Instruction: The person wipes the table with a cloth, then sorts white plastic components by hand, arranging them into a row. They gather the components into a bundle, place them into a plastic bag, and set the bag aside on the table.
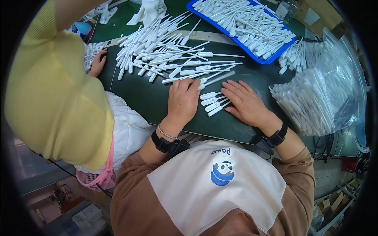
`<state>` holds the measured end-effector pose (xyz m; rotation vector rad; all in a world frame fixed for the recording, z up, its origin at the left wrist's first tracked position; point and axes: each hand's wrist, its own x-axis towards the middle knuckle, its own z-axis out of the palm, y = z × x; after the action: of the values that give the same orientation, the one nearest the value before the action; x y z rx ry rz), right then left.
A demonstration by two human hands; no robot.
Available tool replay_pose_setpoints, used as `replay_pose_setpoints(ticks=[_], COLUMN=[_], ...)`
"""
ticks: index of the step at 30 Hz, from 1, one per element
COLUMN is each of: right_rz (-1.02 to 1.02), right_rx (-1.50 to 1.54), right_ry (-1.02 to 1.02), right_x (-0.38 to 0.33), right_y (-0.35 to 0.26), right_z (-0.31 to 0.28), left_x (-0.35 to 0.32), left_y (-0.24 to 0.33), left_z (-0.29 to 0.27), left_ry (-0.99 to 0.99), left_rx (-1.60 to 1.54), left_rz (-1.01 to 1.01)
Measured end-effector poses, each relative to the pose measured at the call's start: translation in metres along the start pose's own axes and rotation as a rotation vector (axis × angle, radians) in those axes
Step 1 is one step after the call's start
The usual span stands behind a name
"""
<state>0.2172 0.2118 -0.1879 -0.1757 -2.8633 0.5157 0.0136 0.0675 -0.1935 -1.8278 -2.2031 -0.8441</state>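
Observation:
My left hand (184,98) is closed, its fingertips pinching the wide handle of a white plastic stick (220,78). That stick's thin stem points right and is blurred. Just to the right, my right hand (248,103) lies open and flat, fingers stretched out, over the stem ends of a small row of similar sticks (212,106). Their rounded handles face left, side by side on the dark green table. Beyond my left hand spreads a large loose pile of the same sticks (151,47), pointing in mixed directions.
A blue tray (263,60) heaped with sticks stands at the back right. Right of it, a clear plastic bag (334,94) holds many more. At the left, a person in a yellow sleeve (59,106) rests a hand (97,63) by other sticks. The green table edge (236,135) curves before me.

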Motion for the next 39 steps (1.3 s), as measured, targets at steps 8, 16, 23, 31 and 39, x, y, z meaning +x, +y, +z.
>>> replay_pose_setpoints(ticks=[8, 16, 23, 31, 39], right_rz=[-0.016, -0.018, -0.038, -0.065, -0.073], right_rx=[-0.061, -0.116, -0.157, -0.079, -0.134], right_ry=[0.007, -0.047, -0.046, -0.024, -0.058], right_x=[0.003, 0.0, 0.0, 0.0, -0.002], right_y=[-0.004, -0.002, -0.002, -0.002, -0.001], right_z=[0.0, 0.003, 0.001, -0.002, 0.001], left_x=[-0.013, -0.009, -0.015, 0.004, 0.028], left_y=[0.01, -0.018, 0.002, 0.007, 0.004], left_z=[-0.005, -0.015, -0.006, 0.005, 0.016], left_ry=[-0.099, 0.136, 0.005, -0.097, -0.002], left_rx=[-0.28, 0.095, -0.079, -0.366, -0.028], left_rz=[0.021, -0.06, -0.05, 0.037, 0.085])
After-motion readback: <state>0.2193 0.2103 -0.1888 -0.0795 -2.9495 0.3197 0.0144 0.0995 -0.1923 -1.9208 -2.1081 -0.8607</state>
